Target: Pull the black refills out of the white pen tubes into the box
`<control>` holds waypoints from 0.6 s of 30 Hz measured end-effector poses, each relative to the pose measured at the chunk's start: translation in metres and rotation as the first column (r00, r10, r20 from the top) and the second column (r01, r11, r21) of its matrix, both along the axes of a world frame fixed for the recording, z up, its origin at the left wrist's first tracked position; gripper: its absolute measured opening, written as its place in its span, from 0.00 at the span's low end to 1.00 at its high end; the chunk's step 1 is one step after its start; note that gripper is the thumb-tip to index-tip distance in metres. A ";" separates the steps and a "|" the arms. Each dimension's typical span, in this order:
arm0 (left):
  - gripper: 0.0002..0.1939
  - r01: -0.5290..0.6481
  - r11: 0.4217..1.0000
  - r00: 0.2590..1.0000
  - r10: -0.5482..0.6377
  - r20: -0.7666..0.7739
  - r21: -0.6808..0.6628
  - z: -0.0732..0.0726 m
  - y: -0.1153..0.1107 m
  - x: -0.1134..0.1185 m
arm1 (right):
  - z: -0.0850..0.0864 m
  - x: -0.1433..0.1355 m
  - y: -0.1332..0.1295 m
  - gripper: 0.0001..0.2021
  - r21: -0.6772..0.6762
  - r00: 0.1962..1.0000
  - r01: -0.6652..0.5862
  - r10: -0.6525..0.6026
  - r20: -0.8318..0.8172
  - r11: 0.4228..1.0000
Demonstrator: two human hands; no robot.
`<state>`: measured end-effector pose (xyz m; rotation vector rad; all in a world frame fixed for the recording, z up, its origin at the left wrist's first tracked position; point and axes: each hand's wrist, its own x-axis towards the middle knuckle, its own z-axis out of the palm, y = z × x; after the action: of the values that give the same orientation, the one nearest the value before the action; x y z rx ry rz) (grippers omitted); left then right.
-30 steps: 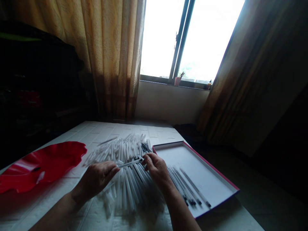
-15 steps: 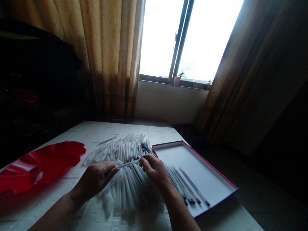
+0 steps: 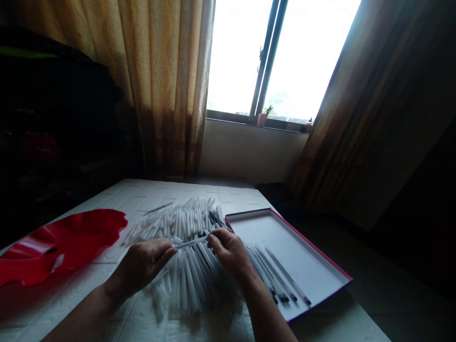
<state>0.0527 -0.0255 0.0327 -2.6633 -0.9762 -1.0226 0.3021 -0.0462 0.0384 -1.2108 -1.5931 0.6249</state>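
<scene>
A slim, pale pen is stretched between my two hands, slightly raised at its right end. My left hand pinches its left end between thumb and fingers. At the other end, my right hand grips it with thumb and forefinger. Below and behind the hands spreads a loose pile of translucent pen barrels, blurred toward the front. Some thin dark pieces lie at the pile's right side. Several assembled-looking pens with black ends rest in a shallow white tray with a red outer edge.
A red wavy-rimmed dish sits on the left of the white brick-patterned table. The tray reaches the table's right edge. Beyond the table are a curtain, a window and a small pink cup on the sill.
</scene>
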 end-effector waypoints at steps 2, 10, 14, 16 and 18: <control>0.27 0.004 1.000 1.000 -0.004 -0.001 -0.005 -0.001 0.000 0.000 | -0.002 0.001 0.001 0.13 -0.001 1.000 0.009 -0.009 -0.008 1.000; 0.25 0.014 0.999 1.000 -0.014 0.008 -0.030 -0.007 0.003 -0.002 | -0.003 0.002 0.002 0.15 -0.025 0.999 0.017 -0.017 -0.032 1.000; 0.21 0.027 0.997 1.000 -0.026 0.007 -0.065 -0.009 0.005 -0.003 | 0.000 0.002 0.000 0.12 -0.028 0.998 0.007 -0.009 -0.064 1.000; 0.18 0.034 0.996 0.999 -0.034 0.002 -0.086 -0.009 0.004 -0.002 | 0.000 0.002 0.001 0.11 -0.028 0.997 0.003 -0.006 -0.081 1.000; 0.17 0.044 0.994 0.999 -0.045 -0.005 -0.099 -0.008 0.004 -0.002 | -0.002 0.002 0.002 0.11 -0.029 0.995 -0.004 0.002 -0.098 1.000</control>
<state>0.0508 -0.0219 0.0250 -2.7779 -0.9954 -0.9977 0.3046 -0.0442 0.0368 -1.1814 -1.5088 0.7010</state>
